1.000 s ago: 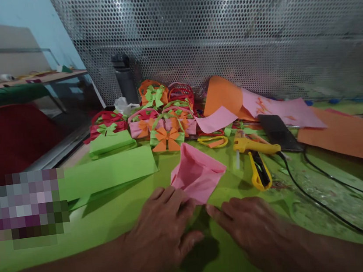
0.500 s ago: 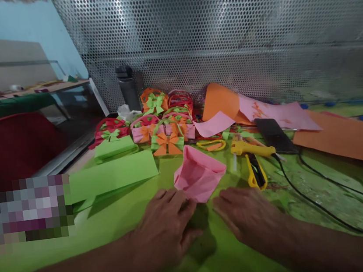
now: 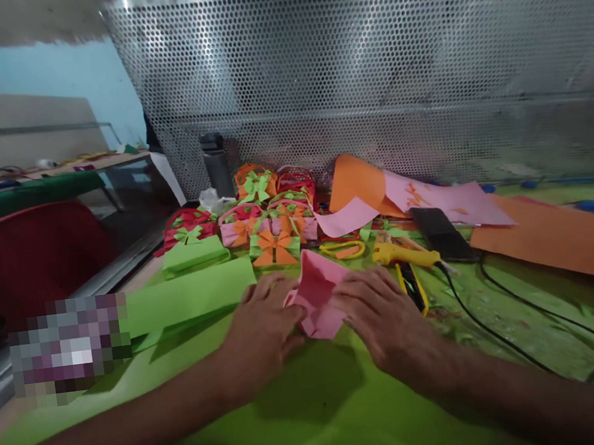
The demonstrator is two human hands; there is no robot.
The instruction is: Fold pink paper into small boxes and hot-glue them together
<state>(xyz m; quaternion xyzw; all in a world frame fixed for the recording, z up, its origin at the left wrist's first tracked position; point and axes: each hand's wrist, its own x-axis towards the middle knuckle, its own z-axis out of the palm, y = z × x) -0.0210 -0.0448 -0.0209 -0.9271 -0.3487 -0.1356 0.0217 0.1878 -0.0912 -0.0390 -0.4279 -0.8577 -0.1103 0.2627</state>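
A pink folded paper bag [image 3: 321,306] stands with its mouth open between both hands on the green tabletop [image 3: 319,400]. My left hand [image 3: 264,327] grips the bag's left side, its thumb against the near edge. On the other side my right hand [image 3: 381,313] has its fingers curled over the bag's right wall. Both palms face down and inward, and the fingertips behind the paper are partly hidden. Just behind the bag sits a small green paper basket with an orange bow [image 3: 275,247].
Yellow scissors [image 3: 412,288] and a yellow glue gun [image 3: 406,254] with a black cord lie at right near a phone [image 3: 442,233]. Orange sheets [image 3: 553,241] lie beyond. Folded green paper [image 3: 187,297] is at left. A dark bottle [image 3: 218,167] stands before the perforated metal panel [image 3: 364,62].
My right hand has moved up from the table onto the bag's right side. My left hand has shifted up along its left side. The camera view has tilted upward.
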